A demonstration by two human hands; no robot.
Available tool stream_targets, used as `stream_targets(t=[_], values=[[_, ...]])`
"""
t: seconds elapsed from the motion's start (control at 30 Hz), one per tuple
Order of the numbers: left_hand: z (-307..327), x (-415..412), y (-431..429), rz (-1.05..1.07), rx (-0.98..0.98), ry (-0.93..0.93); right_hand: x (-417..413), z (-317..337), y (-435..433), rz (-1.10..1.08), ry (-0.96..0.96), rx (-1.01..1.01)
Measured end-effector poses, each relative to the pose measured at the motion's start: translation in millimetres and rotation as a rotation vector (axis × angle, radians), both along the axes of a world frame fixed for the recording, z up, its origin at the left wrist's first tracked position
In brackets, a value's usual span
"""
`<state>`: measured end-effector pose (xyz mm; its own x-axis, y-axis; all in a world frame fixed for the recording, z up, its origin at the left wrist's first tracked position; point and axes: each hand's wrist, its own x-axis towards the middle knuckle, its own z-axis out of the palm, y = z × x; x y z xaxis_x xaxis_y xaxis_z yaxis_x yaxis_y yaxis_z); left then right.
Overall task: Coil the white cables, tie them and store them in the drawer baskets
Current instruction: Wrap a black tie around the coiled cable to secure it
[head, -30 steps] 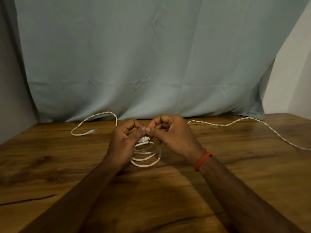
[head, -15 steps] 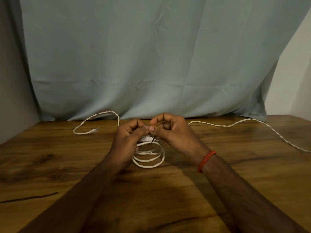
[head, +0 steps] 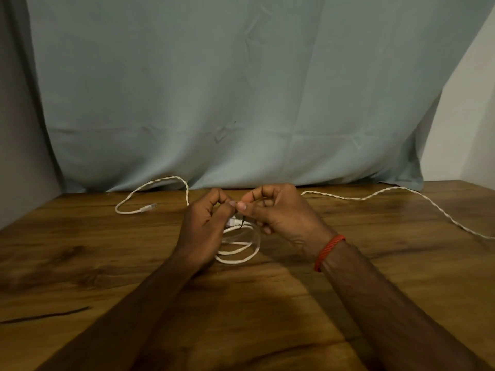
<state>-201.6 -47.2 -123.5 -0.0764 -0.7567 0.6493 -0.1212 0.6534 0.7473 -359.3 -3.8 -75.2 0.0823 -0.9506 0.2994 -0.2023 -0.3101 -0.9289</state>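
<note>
A coiled white cable [head: 237, 250] hangs in small loops between my hands, its lower loops near the wooden table [head: 80, 250]. My left hand [head: 205, 226] grips the top of the coil, fingers curled round it. My right hand [head: 278, 212] pinches a thin dark tie [head: 242, 223] at the top of the coil, thumb against fingertips. A second, twisted white cable [head: 375, 196] lies uncoiled across the back of the table, its plug end [head: 148, 208] at the left. No drawer or basket is in view.
A pale blue-green cloth [head: 241, 89] hangs behind the table. A white wall [head: 468, 116] stands at the right. A dark crack [head: 48, 315] marks the table's near left. A red thread band [head: 328, 251] circles my right wrist.
The hands stay together at the coil's top. The right hand's fingers have shifted slightly while working the dark tie, and the coil's loops sag a little lower.
</note>
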Motion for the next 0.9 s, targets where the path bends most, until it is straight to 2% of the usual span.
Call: stream_targets(t=[0.13, 0.33, 0.6, 0.9], values=[[0.8, -3.2, 3.2, 0.079, -0.050, 0.001, 0.0, 1.3, 0.3, -0.028, -0.073, 0.048], [2.6, 1.4, 0.0, 0.215, -0.083, 0.056, 1.7, 1.9, 3.1, 0.002, -0.018, 0.064], [-1.0, 3.6, -7.0, 0.286, -0.078, 0.083, 5.1, 1.0, 5.2, 0.049, 0.208, -0.033], [-1.2, 1.9, -7.1, 0.299, -0.110, 0.091, 4.9, -0.4, 2.8, 0.075, 0.332, -0.107]])
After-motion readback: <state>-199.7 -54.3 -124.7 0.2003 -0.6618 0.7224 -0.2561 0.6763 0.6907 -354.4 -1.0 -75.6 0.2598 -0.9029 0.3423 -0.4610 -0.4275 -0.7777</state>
